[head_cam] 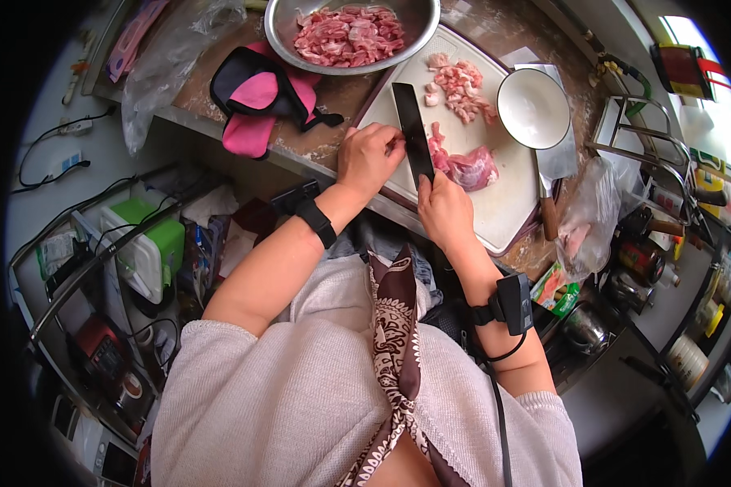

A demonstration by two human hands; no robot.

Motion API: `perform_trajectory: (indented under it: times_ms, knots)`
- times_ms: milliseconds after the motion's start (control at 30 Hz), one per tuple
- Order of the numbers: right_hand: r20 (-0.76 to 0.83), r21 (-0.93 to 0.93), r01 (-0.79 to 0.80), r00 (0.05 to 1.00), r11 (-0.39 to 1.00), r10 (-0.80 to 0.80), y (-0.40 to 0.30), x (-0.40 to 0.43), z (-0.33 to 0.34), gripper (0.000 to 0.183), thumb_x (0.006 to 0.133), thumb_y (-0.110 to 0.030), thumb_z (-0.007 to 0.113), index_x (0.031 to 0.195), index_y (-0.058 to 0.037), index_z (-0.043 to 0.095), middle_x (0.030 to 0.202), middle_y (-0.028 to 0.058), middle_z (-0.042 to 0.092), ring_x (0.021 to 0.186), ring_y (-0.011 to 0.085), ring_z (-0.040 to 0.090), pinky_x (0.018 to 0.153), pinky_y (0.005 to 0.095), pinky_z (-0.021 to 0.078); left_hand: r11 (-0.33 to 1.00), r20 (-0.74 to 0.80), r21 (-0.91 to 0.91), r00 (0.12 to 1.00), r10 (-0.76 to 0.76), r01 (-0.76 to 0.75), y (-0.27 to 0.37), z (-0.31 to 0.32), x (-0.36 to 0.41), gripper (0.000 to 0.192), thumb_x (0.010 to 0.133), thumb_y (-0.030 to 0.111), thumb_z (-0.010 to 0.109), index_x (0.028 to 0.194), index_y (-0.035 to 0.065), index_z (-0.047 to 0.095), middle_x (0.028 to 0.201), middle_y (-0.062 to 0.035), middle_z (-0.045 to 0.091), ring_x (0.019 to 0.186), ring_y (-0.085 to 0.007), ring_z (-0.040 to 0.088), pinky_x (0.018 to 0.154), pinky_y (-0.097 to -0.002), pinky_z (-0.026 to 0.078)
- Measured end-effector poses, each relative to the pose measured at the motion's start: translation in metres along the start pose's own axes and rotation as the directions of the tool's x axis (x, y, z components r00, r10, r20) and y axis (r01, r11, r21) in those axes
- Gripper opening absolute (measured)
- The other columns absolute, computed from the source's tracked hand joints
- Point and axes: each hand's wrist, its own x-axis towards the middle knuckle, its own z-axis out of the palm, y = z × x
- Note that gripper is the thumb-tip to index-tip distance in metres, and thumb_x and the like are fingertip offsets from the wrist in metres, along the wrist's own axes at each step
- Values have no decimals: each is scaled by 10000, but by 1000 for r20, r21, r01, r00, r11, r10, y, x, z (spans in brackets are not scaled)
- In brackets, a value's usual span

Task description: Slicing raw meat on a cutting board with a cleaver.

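Note:
My right hand point(443, 204) grips a dark-bladed kitchen knife point(414, 131) at its near end, over the left part of a white cutting board point(493, 210). Against the blade's left side, my left hand point(374, 152) has its fingers curled; whether they pinch anything is hidden. Right of the blade lies a larger piece of raw meat point(474, 168) with a narrow strip beside it. Small cut meat pieces point(460, 85) are heaped on the board's far part. A steel bowl point(426, 45) of sliced raw meat point(353, 36) stands beyond, at the board's far left corner.
A white bowl point(533, 108) stands at the board's right edge, partly over a cleaver point(557, 161) with a wooden handle. Pink and black fabric point(262, 91) and a clear plastic bag point(164, 73) lie left. Another plastic bag point(591, 219) and a wire rack point(646, 131) are right.

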Motion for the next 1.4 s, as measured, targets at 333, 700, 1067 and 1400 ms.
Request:
perform_trajectory:
  times_ms: [333,700,1067,1400]
  knots:
    - [34,-56,-68,997,996,70,-1,-14,0,228,924,-211,507,820,-18,572,651,217,621,645,417,607,686,491,444,1000,-94,16,996,-13,14,-1,-1,-9,78,799,121,672,864,82,658,771,-49,645,623,-210,605,666,-337,429]
    - [22,-18,-14,1000,1000,15,0,-30,-11,197,923,-205,526,837,-31,555,601,209,582,618,425,576,667,483,439,1000,-62,-20,998,21,-22,2,-5,-9,70,835,134,650,863,70,647,791,-68,646,748,-282,611,697,-372,434]
    - [58,17,-11,998,1000,10,6,-16,-6,231,916,-203,530,791,-10,553,632,238,600,630,430,600,636,517,463,998,-68,-53,997,23,-27,0,-4,-9,75,808,107,673,873,70,677,813,-65,663,736,-267,626,703,-358,435]
    - [26,-76,-1,1000,997,3,-3,-12,0,229,917,-207,512,800,-15,552,629,219,608,624,418,601,656,497,453,997,-56,-24,996,67,-68,-2,-2,-12,99,768,86,692,862,72,665,799,-54,646,695,-247,610,690,-354,428]
